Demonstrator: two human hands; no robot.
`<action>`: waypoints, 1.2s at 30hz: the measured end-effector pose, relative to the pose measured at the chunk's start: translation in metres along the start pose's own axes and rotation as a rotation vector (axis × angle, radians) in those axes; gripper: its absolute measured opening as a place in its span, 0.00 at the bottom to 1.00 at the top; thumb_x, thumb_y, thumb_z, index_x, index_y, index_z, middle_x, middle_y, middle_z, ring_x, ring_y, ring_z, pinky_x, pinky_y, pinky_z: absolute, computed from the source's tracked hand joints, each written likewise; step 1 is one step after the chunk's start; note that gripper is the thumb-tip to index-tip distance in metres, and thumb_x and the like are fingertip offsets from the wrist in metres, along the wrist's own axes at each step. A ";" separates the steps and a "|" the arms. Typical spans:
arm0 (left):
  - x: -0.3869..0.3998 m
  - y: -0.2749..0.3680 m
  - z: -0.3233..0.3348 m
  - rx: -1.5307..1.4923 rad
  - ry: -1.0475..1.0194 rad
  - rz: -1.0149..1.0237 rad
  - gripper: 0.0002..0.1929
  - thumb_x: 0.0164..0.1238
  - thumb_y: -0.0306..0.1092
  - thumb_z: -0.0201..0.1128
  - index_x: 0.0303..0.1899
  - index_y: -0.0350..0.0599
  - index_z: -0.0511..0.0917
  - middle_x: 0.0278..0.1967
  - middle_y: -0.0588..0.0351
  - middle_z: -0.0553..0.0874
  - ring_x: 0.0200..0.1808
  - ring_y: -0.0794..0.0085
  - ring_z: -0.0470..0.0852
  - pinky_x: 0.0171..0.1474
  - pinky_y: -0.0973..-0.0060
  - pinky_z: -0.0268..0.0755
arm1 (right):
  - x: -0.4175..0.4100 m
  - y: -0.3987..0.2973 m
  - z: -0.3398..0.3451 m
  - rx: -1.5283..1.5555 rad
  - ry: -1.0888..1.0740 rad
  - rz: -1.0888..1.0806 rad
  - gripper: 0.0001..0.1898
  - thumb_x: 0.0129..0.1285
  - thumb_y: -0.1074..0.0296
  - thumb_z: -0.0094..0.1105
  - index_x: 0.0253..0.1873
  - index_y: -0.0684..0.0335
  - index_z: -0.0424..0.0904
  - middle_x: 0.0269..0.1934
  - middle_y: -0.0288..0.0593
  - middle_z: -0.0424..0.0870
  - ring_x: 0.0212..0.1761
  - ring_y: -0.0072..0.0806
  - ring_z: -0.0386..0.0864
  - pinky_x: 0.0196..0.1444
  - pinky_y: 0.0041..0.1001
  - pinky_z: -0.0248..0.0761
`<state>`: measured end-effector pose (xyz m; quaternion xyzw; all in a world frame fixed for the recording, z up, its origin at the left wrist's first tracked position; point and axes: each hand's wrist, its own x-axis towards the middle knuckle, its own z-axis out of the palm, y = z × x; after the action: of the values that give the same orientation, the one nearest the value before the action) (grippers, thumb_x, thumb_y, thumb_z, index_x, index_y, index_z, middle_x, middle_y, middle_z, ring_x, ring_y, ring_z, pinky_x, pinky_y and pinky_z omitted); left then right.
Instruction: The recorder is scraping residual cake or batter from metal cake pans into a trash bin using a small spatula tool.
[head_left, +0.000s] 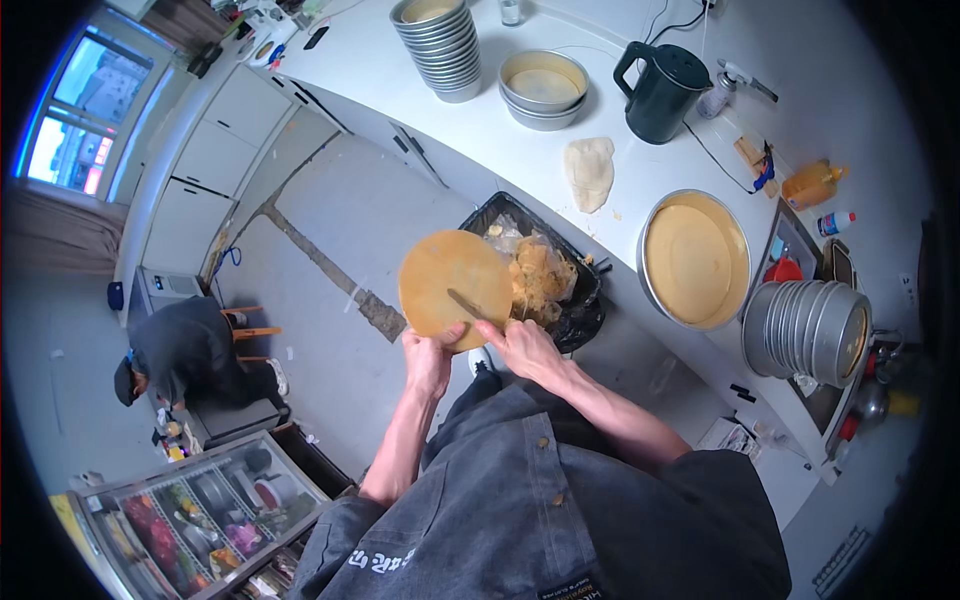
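My left hand (429, 358) grips the lower left edge of a round tan disc (442, 262), a cake-pan base by its look, tilted beside a lined waste bin. In my right hand (525, 346) is a small knife or scraper (465, 304), its blade lying against the disc's face. Crumbly orange scraps (541, 277) fill the black-lined bin (596, 289) just right of the disc. On the white counter, a large round cake pan (697, 255) with a tan, crumb-coated inside stands at the edge. Near it lies a crumpled beige cloth (589, 172).
Stacked cake pans (442, 56), two shallower pans (544, 82) and a dark green kettle (664, 94) stand on the counter (517, 150). More pans (810, 330) lie by the sink. A person (187, 352) bends at the left, near a glass-topped display case (202, 517).
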<state>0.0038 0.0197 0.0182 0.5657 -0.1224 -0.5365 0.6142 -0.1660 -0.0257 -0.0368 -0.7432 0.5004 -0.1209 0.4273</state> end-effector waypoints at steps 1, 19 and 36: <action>0.001 0.002 0.000 0.018 -0.031 -0.027 0.14 0.63 0.17 0.70 0.50 0.30 0.83 0.47 0.48 0.89 0.48 0.60 0.89 0.54 0.60 0.85 | 0.005 0.000 -0.007 -0.002 -0.005 -0.001 0.50 0.75 0.25 0.35 0.29 0.77 0.85 0.24 0.70 0.82 0.34 0.60 0.88 0.37 0.53 0.79; 0.008 0.001 0.004 0.076 -0.036 -0.065 0.15 0.58 0.17 0.71 0.49 0.32 0.84 0.45 0.51 0.89 0.46 0.62 0.90 0.52 0.62 0.85 | 0.008 0.014 -0.020 0.019 -0.094 0.163 0.49 0.77 0.27 0.35 0.27 0.75 0.85 0.19 0.66 0.81 0.28 0.60 0.86 0.36 0.53 0.79; 0.019 -0.005 -0.026 0.068 -0.116 -0.116 0.16 0.50 0.11 0.62 0.43 0.30 0.83 0.39 0.47 0.88 0.39 0.59 0.90 0.45 0.59 0.85 | 0.035 0.027 -0.018 0.047 0.079 0.282 0.53 0.73 0.21 0.33 0.28 0.75 0.85 0.24 0.69 0.83 0.37 0.62 0.87 0.44 0.52 0.78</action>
<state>0.0284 0.0207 -0.0030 0.5604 -0.1428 -0.5984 0.5545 -0.1782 -0.0682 -0.0546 -0.6500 0.6133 -0.1006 0.4374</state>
